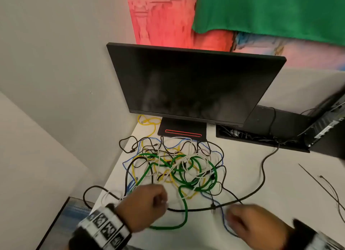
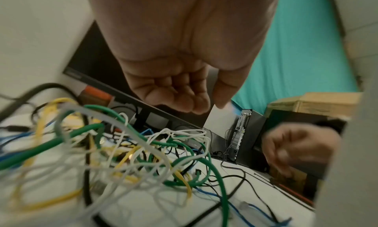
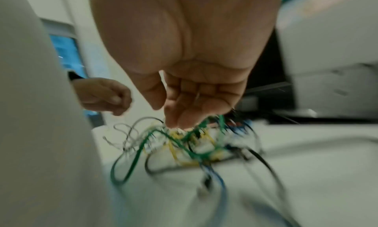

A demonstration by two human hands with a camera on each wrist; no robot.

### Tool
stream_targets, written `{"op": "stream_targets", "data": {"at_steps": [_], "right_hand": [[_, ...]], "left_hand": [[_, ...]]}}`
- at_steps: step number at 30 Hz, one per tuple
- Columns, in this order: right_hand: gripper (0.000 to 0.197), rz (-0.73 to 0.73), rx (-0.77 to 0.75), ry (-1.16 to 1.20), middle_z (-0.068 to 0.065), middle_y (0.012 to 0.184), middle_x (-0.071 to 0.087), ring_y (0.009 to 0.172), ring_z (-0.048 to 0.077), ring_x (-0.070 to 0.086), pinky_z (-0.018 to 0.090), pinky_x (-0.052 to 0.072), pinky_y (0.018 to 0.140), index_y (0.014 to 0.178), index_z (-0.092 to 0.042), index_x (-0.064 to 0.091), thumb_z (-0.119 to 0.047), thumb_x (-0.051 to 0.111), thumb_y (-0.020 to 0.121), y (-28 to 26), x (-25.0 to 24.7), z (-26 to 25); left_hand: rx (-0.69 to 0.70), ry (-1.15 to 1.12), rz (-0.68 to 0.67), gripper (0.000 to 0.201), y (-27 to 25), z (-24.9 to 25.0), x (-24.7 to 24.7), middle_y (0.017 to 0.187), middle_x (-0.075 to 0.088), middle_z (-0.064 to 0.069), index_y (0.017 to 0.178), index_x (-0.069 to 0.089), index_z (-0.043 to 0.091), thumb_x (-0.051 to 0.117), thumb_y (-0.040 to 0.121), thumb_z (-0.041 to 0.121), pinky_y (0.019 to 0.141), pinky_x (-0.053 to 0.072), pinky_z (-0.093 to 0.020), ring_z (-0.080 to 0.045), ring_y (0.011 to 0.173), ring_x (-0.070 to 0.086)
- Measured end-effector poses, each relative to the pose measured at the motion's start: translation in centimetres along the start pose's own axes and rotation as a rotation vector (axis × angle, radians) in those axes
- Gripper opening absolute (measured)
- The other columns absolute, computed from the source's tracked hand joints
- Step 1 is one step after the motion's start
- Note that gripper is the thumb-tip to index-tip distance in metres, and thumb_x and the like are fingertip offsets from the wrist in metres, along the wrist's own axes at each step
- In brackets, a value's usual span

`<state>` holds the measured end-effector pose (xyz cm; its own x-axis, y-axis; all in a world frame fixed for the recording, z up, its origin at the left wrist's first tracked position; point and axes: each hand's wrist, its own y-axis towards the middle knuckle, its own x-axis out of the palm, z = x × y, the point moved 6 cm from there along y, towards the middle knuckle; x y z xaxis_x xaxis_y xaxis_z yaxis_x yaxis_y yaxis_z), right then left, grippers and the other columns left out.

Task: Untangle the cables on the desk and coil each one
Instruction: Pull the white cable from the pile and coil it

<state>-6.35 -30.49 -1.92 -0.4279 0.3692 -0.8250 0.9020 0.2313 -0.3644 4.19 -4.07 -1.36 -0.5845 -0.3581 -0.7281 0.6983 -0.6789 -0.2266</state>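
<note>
Cable tangle (image 1: 175, 167) heaped on white desk (image 1: 242, 175) before monitor (image 1: 190, 85), just ahead of both hands; left hand (image 1: 147, 207) nearer, loosely curled, empty; right hand (image 1: 250, 223) likewise, beside blue cable (image 1: 224, 220).

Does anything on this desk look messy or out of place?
Yes: a knot of green, yellow, blue, white and black cables lies heaped before the monitor. One black cable loops off the desk's left edge.
</note>
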Motion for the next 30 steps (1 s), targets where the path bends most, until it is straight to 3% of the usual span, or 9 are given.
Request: {"op": "stream_targets", "data": {"at_steps": [2, 5, 9, 13, 20, 24, 26, 28, 30], "right_hand": [[0.022, 0.161, -0.163, -0.093, -0.008, 0.097, 0.063, 0.09, 0.01, 0.053, 0.025, 0.043, 0.081, 0.099, -0.026, 0.06, -0.034, 0.04, 0.095, 4.1, -1.0, -5.3], [0.028, 0.206, -0.305, -0.317, 0.0, 0.105, 0.057, 0.097, 0.021, 0.047, 0.037, 0.038, 0.086, 0.107, -0.019, 0.062, -0.032, 0.043, 0.091, 8.8, -0.4, -10.4], [0.032, 0.121, -0.205, -0.443, 0.007, 0.105, 0.058, 0.101, 0.029, 0.048, 0.043, 0.035, 0.09, 0.102, -0.013, 0.063, -0.038, 0.043, 0.097, 11.6, -0.3, -9.9], [0.032, 0.301, -0.254, 0.015, -0.006, 0.076, 0.057, 0.077, 0.016, 0.054, 0.033, 0.042, 0.074, 0.081, -0.023, 0.051, -0.046, 0.039, 0.101, 10.2, -6.1, -9.5], [0.024, 1.112, -0.415, 0.715, -0.005, 0.056, 0.057, 0.047, 0.011, 0.056, 0.021, 0.048, 0.051, 0.083, -0.029, 0.067, -0.045, 0.055, 0.097, 1.9, -21.5, -5.1], [0.026, 1.097, -0.165, 0.934, -0.004, 0.055, 0.057, 0.053, 0.015, 0.055, 0.03, 0.053, 0.061, 0.077, -0.022, 0.072, -0.035, 0.06, 0.097, 0.9, -21.6, 1.4], [0.018, 0.912, 0.216, 0.511, -0.004, 0.069, 0.069, 0.074, 0.026, 0.066, 0.037, 0.051, 0.075, 0.081, -0.025, 0.073, -0.026, 0.062, 0.096, 1.4, -20.0, 4.5], [0.024, 0.747, 0.484, 0.14, 0.008, 0.114, 0.069, 0.109, 0.034, 0.062, 0.039, 0.046, 0.093, 0.112, -0.024, 0.071, -0.024, 0.068, 0.088, 1.3, -18.8, 4.7], [0.053, 0.821, 0.321, 0.064, 0.004, 0.138, 0.054, 0.123, 0.025, 0.053, 0.032, 0.038, 0.103, 0.136, -0.02, 0.056, -0.028, 0.068, 0.085, 1.8, -18.4, 0.9]], "left_hand": [[0.004, 0.21, 0.042, 0.03, 2.3, 0.2, 0.4, 0.097, 0.059, 0.019, 0.106, 0.06, 0.036, 0.051, 0.079, 0.044, 0.086, 0.046, -0.022, 0.002, 0.091, 0.052], [-0.045, 0.646, -0.186, 0.04, 4.9, 0.4, 3.5, 0.115, 0.059, -0.001, 0.116, 0.059, 0.023, 0.046, 0.085, 0.044, 0.093, 0.045, -0.041, -0.023, 0.106, 0.052], [-0.07, 0.355, 0.02, 0.027, 5.5, -0.2, 1.6, 0.096, 0.062, 0.004, 0.091, 0.065, 0.02, 0.045, 0.086, 0.037, 0.086, 0.043, -0.034, -0.014, 0.096, 0.052], [-0.018, 0.033, 0.178, 0.017, 4.8, 0.5, -3.2, 0.073, 0.057, 0.008, 0.07, 0.054, 0.029, 0.056, 0.085, 0.038, 0.064, 0.043, -0.023, -0.002, 0.067, 0.052], [-0.081, 0.147, 0.282, 0.006, 4.2, -2.0, -8.7, 0.085, 0.067, 0.011, 0.085, 0.067, 0.031, 0.062, 0.086, 0.033, 0.081, 0.051, -0.031, -0.009, 0.083, 0.062], [-0.211, 0.203, 0.327, 0.018, 3.9, -3.3, -10.8, 0.088, 0.065, 0.005, 0.077, 0.066, 0.032, 0.059, 0.09, 0.043, 0.09, 0.048, -0.037, -0.016, 0.093, 0.059], [-0.142, 0.139, 0.358, 0.022, 4.1, -2.0, -11.1, 0.093, 0.066, 0.006, 0.077, 0.066, 0.03, 0.058, 0.092, 0.043, 0.097, 0.044, -0.038, -0.014, 0.105, 0.056], [-0.052, 0.135, 0.396, 0.019, 4.6, 0.5, -11.2, 0.105, 0.063, 0.014, 0.085, 0.069, 0.03, 0.057, 0.093, 0.044, 0.108, 0.034, -0.035, -0.005, 0.123, 0.042], [0.035, 0.121, 0.401, 0.021, 5.2, 3.5, -11.3, 0.1, 0.061, 0.02, 0.089, 0.068, 0.031, 0.054, 0.093, 0.046, 0.103, 0.037, -0.032, 0.001, 0.117, 0.044]]}}
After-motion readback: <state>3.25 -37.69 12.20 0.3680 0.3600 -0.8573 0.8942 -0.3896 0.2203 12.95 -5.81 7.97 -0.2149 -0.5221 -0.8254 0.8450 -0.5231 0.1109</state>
